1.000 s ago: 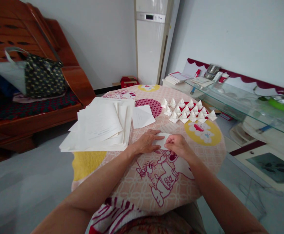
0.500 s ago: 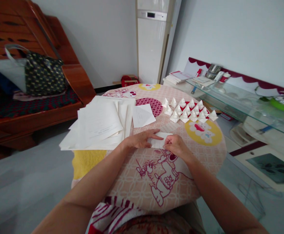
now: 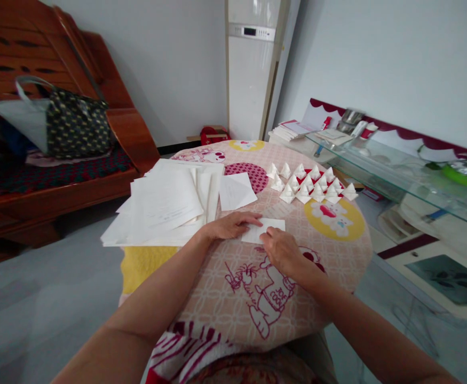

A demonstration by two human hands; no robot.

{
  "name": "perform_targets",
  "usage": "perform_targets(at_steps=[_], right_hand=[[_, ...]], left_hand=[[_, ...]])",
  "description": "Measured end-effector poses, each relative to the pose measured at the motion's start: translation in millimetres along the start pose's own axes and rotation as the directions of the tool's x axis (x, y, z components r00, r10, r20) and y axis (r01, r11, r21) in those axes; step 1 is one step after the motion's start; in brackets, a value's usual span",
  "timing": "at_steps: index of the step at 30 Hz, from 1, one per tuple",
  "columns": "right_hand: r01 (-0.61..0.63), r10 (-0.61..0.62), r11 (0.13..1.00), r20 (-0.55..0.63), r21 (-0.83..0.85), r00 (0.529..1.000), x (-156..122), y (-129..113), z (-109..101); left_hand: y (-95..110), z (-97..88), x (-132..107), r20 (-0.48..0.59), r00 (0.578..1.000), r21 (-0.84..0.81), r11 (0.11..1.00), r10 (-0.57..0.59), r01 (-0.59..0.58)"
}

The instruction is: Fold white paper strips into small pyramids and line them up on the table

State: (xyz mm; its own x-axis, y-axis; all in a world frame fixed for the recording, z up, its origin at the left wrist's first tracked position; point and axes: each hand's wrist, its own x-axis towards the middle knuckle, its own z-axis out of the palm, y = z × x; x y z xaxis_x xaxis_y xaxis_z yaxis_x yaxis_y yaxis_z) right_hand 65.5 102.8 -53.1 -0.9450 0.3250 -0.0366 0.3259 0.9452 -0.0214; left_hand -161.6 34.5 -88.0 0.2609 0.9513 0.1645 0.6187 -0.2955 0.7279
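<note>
Paper slip [image 3: 275, 224] flat on tbl [image 3: 217, 309], folded pcs [image 3: 306, 188] at its 2 o'clock. L hand [image 3: 231, 225] at 9: fingers slightly apart, index on slip. R hand [image 3: 282, 249], 5 o'clock: fingers bunched, tips on slip; pinch/press, can't tell.

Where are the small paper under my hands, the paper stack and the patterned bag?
Small paper [image 3: 256, 231]: head view, uncovered middle.
Paper stack [image 3: 165, 202]: head view, top sheet.
Patterned bag [image 3: 79, 125]: head view, dark side.

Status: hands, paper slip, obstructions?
Left hand, right hand both touching paper slip. Slip lying on tablecloth. Nothing else over it; folded papers stand beyond.
</note>
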Motion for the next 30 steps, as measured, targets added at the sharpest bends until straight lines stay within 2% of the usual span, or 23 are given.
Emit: perform_targets(at_steps=[2,6,9,13,15,16,19,21,22,24,28,30], right_hand=[[0.072,-0.068,0.991,0.040,-0.110,0.997,0,-8,2],[0.174,-0.184,0.944,-0.009,-0.280,0.983,-2,-19,8],[0.144,-0.184,0.935,-0.097,-0.325,0.978,-2,-22,15],[0.101,-0.178,0.949,-0.244,-0.300,0.953,1,-13,24],[0.091,-0.191,0.959,-0.379,-0.267,0.905,0,-4,26],[0.104,-0.212,0.964,-0.467,-0.246,0.858,-1,1,27],[0.259,-0.289,0.955,-0.661,-0.147,0.692,-4,16,30],[0.357,-0.249,0.934,-0.738,-0.012,0.627,-4,25,31],[0.393,-0.206,0.917,-0.755,0.074,0.622,-3,29,33],[0.435,-0.110,0.863,-0.744,0.258,0.659,0,37,36],[0.407,0.061,0.684,-0.604,0.605,0.795,6,52,42],[0.363,0.122,0.588,-0.523,0.723,0.843,7,57,44]], left_hand=[[2,7.8,2,-0.093,0.996,0.061,0.998,0.003,0.002],[7,15.3,7,-0.215,0.976,0.132,0.991,0.025,0.004],[7,15.4,8,-0.247,0.969,0.141,0.990,0.021,0.015],[7,13.8,7,-0.320,0.947,0.080,0.996,-0.001,0.028],[8,12.1,6,-0.378,0.926,0.024,0.999,-0.021,0.033],[9,10.9,6,-0.407,0.913,-0.006,0.999,-0.032,0.032],[14,6.5,3,-0.485,0.871,-0.091,0.995,-0.072,0.032],[19,4.0,1,-0.522,0.848,-0.132,0.991,-0.092,0.027],[21,3.2,0,-0.532,0.841,-0.149,0.989,-0.094,0.016],[26,3.1,0,-0.523,0.848,-0.174,0.985,-0.082,-0.012],[34,7.9,4,-0.397,0.917,-0.140,0.990,-0.035,-0.023],[37,11.3,6,-0.331,0.944,-0.080,0.996,0.007,-0.036]])
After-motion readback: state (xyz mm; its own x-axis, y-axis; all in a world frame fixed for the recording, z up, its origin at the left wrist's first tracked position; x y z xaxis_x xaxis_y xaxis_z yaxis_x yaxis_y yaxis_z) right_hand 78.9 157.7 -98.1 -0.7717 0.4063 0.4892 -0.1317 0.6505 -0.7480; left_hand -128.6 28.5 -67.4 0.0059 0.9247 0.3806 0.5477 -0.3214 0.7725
